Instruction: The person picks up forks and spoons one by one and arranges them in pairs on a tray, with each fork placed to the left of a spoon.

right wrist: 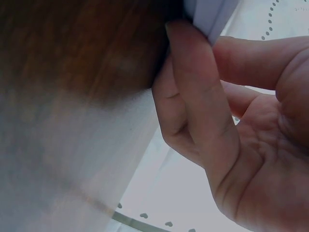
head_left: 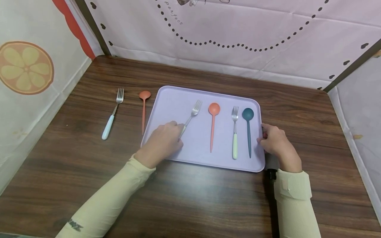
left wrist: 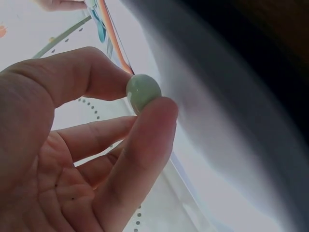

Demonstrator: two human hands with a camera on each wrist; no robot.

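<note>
My left hand (head_left: 163, 142) is over the left part of the lilac tray (head_left: 190, 158), pinching a fork (head_left: 195, 108) by its pale green handle. In the left wrist view, the rounded handle end (left wrist: 143, 90) sits between thumb and forefinger. The fork's tines point toward the tray's far side. With its fingers bent, my right hand (head_left: 277, 141) grips the tray's right rim; the right wrist view has the rim (right wrist: 212, 19) between its fingers and thumb. To the right of the held fork lie an orange spoon (head_left: 214, 109), a green-handled fork (head_left: 235, 145) and a dark teal spoon (head_left: 248, 114).
Left of the tray, a fork with a pale blue handle (head_left: 108, 127) and another orange spoon (head_left: 144, 96) lie on the brown wooden table (head_left: 208, 205). Printed cloth walls (head_left: 238, 26) stand along the table's back and sides.
</note>
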